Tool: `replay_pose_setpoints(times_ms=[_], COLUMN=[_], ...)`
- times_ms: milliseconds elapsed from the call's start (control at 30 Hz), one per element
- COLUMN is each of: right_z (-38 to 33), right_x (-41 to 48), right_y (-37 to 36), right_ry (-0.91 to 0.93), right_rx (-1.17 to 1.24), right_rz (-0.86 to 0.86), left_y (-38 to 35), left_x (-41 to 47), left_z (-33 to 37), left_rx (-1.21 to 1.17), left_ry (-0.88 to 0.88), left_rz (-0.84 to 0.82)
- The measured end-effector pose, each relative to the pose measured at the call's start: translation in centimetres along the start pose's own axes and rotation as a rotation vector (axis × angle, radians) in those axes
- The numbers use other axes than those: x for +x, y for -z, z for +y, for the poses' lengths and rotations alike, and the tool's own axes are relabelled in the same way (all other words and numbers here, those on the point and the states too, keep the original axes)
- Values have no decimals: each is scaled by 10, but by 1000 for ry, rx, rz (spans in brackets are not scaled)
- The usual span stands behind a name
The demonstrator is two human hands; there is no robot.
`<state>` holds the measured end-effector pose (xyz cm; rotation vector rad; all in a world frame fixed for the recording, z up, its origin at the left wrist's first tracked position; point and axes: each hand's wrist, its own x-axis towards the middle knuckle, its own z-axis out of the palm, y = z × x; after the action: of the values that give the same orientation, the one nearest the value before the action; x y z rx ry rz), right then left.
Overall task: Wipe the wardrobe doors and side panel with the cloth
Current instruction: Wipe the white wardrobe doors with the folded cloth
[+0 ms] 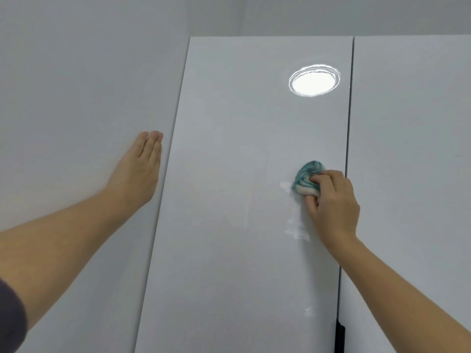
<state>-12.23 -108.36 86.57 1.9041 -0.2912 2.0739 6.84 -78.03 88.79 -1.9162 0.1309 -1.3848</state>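
Observation:
A glossy white wardrobe door [229, 200] fills the middle of the view, with a second door [413, 174] to its right past a thin dark gap. My right hand [334, 205] grips a bunched teal-and-white cloth [307, 178] and presses it against the left door near its right edge. Faint wet streaks [297, 225] run down the door below the cloth. My left hand [139, 171] lies flat, fingers straight and together, on the white side panel [89, 123] left of the door.
A round ceiling lamp is reflected [314, 81] high on the left door. A dark handle [340, 337] shows at the gap between the doors near the bottom. The wardrobe's top edge [270, 36] meets a pale wall above.

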Motion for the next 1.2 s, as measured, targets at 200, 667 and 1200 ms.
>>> replay_pose_setpoints(times_ms=[200,667,1200], right_z=[-71,-181,-211], right_x=[-10,32,6], right_y=[-34,-107,-127], right_ry=[80,227,635], right_rx=[69,62,251], right_rz=[-42,-8,-129], left_y=[1,-1,2], left_x=[0,-3,-7], left_z=[-4,-6,-10], left_rx=[-24,-88,-39], left_ry=[-25,18,9], left_rz=[-32,-18,-5])
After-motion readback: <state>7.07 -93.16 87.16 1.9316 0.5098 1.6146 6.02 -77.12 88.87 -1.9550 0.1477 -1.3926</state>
